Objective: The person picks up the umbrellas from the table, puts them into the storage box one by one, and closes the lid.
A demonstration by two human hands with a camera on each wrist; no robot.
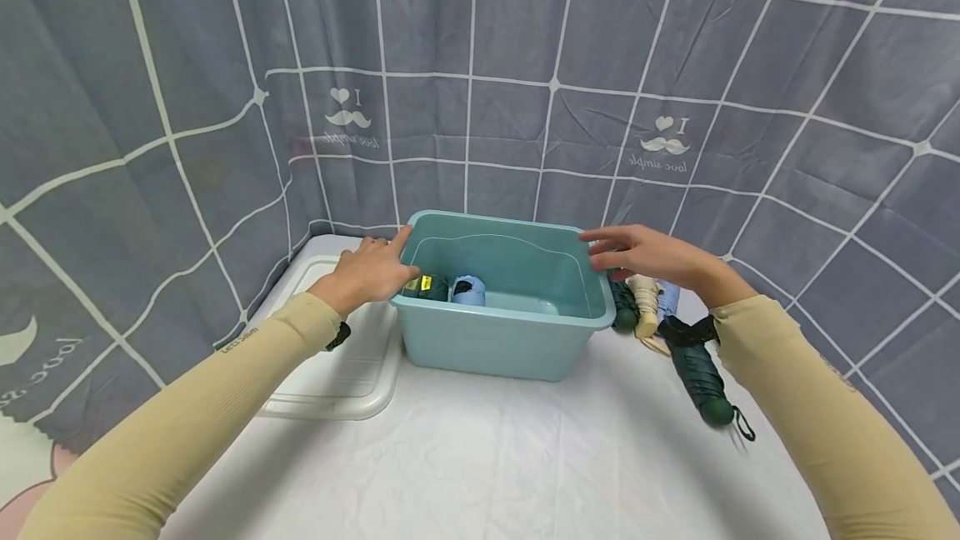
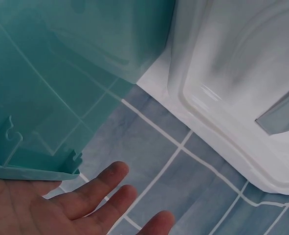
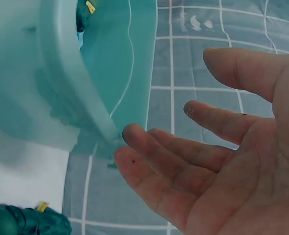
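A teal plastic bin (image 1: 495,342) stands on the white table. Inside, at its left end, lie a dark green folded umbrella (image 1: 433,288) with a yellow label and a light blue one (image 1: 468,291). My left hand (image 1: 372,272) is at the left rim, its thumb and index finger against the edge; the left wrist view shows its other fingers loosely extended outside the bin. At the right rim, my right hand (image 1: 637,255) has loosely straight fingers and holds nothing. In the right wrist view its fingertips (image 3: 132,133) come up to the bin's corner; contact is unclear.
Right of the bin lie a dark green umbrella (image 1: 624,307), a cream one (image 1: 645,305) and a blue one (image 1: 667,298), partly hidden by my right hand. Nearer is another dark green umbrella (image 1: 701,377). A white lid (image 1: 360,398) lies left. A grey checked curtain (image 1: 510,40) hangs behind.
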